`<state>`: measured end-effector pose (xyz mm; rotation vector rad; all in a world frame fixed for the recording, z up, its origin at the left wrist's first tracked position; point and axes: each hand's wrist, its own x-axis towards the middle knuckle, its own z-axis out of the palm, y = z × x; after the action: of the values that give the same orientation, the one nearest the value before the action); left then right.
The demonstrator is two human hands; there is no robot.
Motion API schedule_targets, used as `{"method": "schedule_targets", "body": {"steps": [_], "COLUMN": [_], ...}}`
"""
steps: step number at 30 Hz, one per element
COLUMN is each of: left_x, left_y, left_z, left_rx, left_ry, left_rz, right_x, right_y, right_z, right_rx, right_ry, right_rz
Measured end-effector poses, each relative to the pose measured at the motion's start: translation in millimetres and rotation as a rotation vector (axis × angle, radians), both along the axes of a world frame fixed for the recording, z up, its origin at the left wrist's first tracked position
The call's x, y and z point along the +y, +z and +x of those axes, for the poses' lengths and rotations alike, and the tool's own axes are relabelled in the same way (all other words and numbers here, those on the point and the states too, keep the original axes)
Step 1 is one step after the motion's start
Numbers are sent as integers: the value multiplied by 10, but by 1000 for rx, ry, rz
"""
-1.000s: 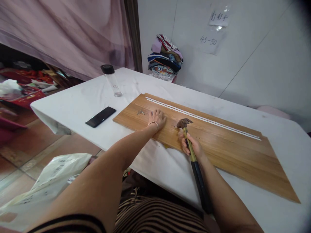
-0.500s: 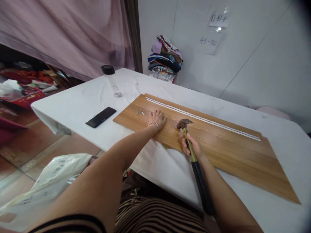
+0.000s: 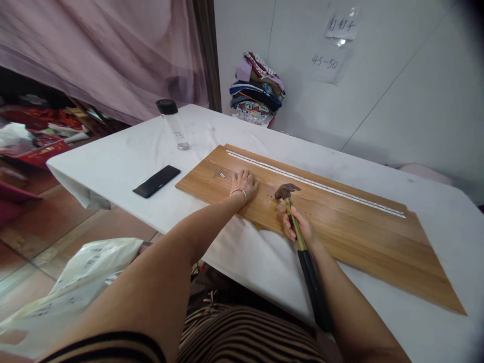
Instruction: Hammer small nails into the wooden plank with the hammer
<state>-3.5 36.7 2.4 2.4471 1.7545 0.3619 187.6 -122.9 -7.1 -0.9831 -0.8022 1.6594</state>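
Note:
A long brown wooden board [image 3: 363, 237] lies on the white-covered table. My left hand [image 3: 244, 185] rests flat on the board's left part, fingers stretched out and a bracelet at the wrist. Just left of it is a small group of nails [image 3: 219, 174]. My right hand [image 3: 297, 223] is wrapped around the shaft of a claw hammer [image 3: 300, 237], close below its rusty head. The hammer's black grip points back toward my body. Small dark marks show on the board near the head. A white measuring strip [image 3: 313, 183] runs along the board's far side.
A black phone [image 3: 157, 181] lies left of the board on the table [image 3: 113, 156]. Behind it stands a clear bottle [image 3: 176, 126] with a black lid. Folded clothes [image 3: 257, 91] are piled by the wall. A plastic bag [image 3: 83, 277] is at lower left.
The view has shifted very slightly. Both hands, the hammer and the board keep the same places.

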Motion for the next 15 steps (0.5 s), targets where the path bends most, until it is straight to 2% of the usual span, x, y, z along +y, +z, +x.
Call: {"method": "schedule_targets", "body": {"steps": [15], "left_x": [22], "left_y": [-20], "left_z": [-2], "left_rx": [1], "left_ry": [-3], "left_rz": [0], "right_x": [-4], "right_y": [18], "right_z": [-3], "right_rx": [-22], "right_ry": [20], "right_rz": [-24]}}
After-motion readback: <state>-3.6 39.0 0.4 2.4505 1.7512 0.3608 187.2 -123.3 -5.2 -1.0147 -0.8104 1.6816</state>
